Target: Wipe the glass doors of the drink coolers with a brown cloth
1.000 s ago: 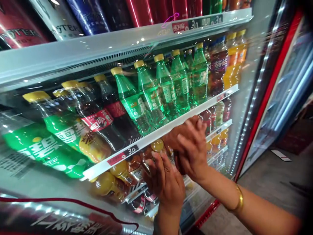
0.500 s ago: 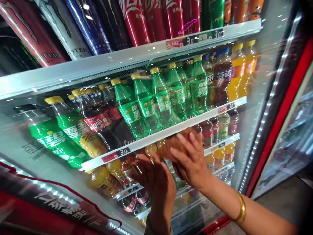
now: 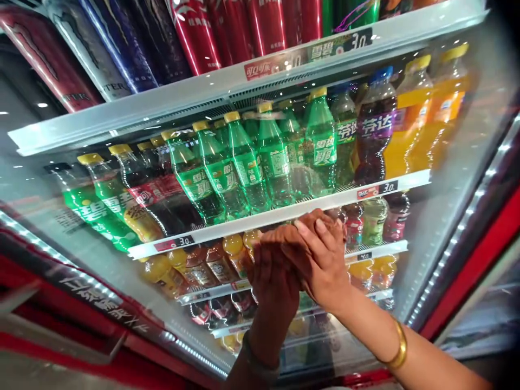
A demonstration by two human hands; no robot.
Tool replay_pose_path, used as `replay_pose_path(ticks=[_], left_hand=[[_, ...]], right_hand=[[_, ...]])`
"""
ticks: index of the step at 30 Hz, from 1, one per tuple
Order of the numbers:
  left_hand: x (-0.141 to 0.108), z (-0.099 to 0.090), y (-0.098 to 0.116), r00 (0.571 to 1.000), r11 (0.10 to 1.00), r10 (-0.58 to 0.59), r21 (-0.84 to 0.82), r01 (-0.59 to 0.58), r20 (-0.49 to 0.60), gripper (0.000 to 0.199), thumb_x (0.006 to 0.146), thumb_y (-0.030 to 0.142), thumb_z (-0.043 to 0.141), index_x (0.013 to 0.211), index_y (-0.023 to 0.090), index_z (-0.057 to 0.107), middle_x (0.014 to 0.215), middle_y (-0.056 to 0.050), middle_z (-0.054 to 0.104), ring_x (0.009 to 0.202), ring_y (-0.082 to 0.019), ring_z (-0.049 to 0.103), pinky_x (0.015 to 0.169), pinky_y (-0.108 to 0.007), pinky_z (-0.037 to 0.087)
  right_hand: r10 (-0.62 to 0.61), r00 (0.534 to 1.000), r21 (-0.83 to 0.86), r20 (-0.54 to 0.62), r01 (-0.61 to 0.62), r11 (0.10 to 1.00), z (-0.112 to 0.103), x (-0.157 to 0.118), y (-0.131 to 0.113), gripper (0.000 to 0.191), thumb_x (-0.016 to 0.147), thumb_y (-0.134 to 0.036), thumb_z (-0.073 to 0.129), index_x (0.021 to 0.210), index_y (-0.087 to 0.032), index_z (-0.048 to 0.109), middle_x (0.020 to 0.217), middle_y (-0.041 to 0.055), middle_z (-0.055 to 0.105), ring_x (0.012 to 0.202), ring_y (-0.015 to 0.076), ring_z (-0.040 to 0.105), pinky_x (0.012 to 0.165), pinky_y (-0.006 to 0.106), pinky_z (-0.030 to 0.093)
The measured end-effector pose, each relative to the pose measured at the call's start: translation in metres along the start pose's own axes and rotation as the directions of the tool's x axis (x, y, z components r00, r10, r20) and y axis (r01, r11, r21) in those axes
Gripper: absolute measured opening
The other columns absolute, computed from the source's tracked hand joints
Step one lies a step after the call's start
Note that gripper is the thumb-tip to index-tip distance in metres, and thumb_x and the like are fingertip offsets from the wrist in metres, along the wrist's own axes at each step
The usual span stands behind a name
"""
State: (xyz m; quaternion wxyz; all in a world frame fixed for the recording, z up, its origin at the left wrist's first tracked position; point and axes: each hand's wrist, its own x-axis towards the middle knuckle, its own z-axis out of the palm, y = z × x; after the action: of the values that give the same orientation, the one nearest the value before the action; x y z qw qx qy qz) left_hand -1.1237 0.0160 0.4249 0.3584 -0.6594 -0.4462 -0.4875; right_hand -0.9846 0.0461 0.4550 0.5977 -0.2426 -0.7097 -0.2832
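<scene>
My right hand (image 3: 323, 265) reaches in from the lower right, a gold bangle (image 3: 400, 344) on its wrist. Bunched under its fingers is a brown cloth (image 3: 284, 241), pressed toward the glass door (image 3: 227, 352) of a drinks fridge. A darker hand with a bangle, to the left of mine, looks like its reflection (image 3: 276, 292) in the glass; the two meet at the cloth. Behind the glass, just above the hand, runs a white shelf edge (image 3: 244, 222) with green Sprite bottles (image 3: 280, 157) standing on it. My left hand is out of view.
Tall cans (image 3: 260, 27) fill the upper shelf. Orange soda bottles (image 3: 410, 119) and a dark purple one (image 3: 374, 130) stand at the right, cola (image 3: 150, 189) toward the left. Lower shelves hold more bottles. A red frame (image 3: 467, 276) with a light strip borders the right side.
My right hand and its reflection have come together at the cloth, where a gap showed before. The view has shifted slightly, so the shelves appear farther left and the right-hand bottles larger.
</scene>
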Motion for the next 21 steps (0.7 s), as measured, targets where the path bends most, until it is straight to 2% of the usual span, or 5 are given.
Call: replay_pose_path(ticks=[4, 9, 15, 18, 21], left_hand=[[0.010, 0.008, 0.016, 0.997, 0.995, -0.083, 0.050, 0.083, -0.002, 0.072, 0.102, 0.011, 0.044, 0.168, 0.014, 0.015, 0.174, -0.014, 0.019, 0.165, -0.023, 0.004, 0.134, -0.055, -0.009], [0.025, 0.024, 0.047, 0.992, 0.990, -0.123, 0.074, 0.123, -0.002, 0.072, 0.101, 0.012, 0.044, 0.168, 0.013, 0.017, 0.173, -0.016, 0.026, 0.164, -0.028, 0.010, 0.132, -0.059, -0.011], [0.033, 0.040, 0.070, 0.988, 0.987, -0.135, 0.079, 0.141, -0.073, 0.073, 0.102, 0.014, 0.043, 0.168, 0.008, 0.011, 0.175, -0.015, 0.010, 0.165, -0.026, 0.005, 0.135, -0.053, -0.003], [0.038, 0.046, 0.072, 0.989, 0.987, -0.113, 0.103, 0.123, -0.096, 0.075, 0.101, 0.011, 0.045, 0.168, 0.009, 0.012, 0.176, -0.014, 0.011, 0.165, -0.026, 0.006, 0.135, -0.051, -0.005], [0.047, 0.051, 0.079, 0.985, 0.983, -0.127, 0.121, 0.141, -0.118, 0.077, 0.099, 0.008, 0.047, 0.168, 0.011, 0.012, 0.176, -0.013, 0.008, 0.165, -0.025, 0.003, 0.135, -0.050, -0.004]], right_hand=[[0.000, 0.999, 0.023, 0.046, -0.001, 1.000, -0.032, -0.029, 0.044, 0.065, 0.095, -0.015, 0.063, 0.155, -0.036, 0.048, 0.173, -0.0017, 0.031, 0.163, 0.0242, 0.022, 0.136, 0.058, 0.011], [0.178, 0.977, -0.003, -0.120, -0.180, 0.984, -0.052, 0.005, 0.082, 0.076, 0.092, -0.010, 0.062, 0.159, -0.041, 0.042, 0.170, 0.0015, 0.036, 0.161, 0.0356, 0.024, 0.129, 0.073, 0.015], [-0.087, 0.995, 0.026, 0.054, 0.086, 0.996, -0.051, -0.023, 0.079, 0.072, 0.095, -0.012, 0.060, 0.161, -0.032, 0.038, 0.174, -0.0028, 0.027, 0.163, 0.0202, 0.020, 0.137, 0.053, 0.009], [-0.035, 0.998, 0.033, 0.050, 0.033, 0.999, -0.069, -0.045, 0.109, 0.073, 0.096, -0.012, 0.060, 0.161, -0.034, 0.039, 0.172, -0.0034, 0.030, 0.162, 0.0215, 0.023, 0.137, 0.053, 0.013], [0.107, 0.991, -0.010, -0.080, -0.108, 0.994, -0.085, -0.029, 0.135, 0.077, 0.092, -0.008, 0.062, 0.159, -0.039, 0.042, 0.171, -0.0032, 0.034, 0.162, 0.0275, 0.026, 0.135, 0.059, 0.016]])
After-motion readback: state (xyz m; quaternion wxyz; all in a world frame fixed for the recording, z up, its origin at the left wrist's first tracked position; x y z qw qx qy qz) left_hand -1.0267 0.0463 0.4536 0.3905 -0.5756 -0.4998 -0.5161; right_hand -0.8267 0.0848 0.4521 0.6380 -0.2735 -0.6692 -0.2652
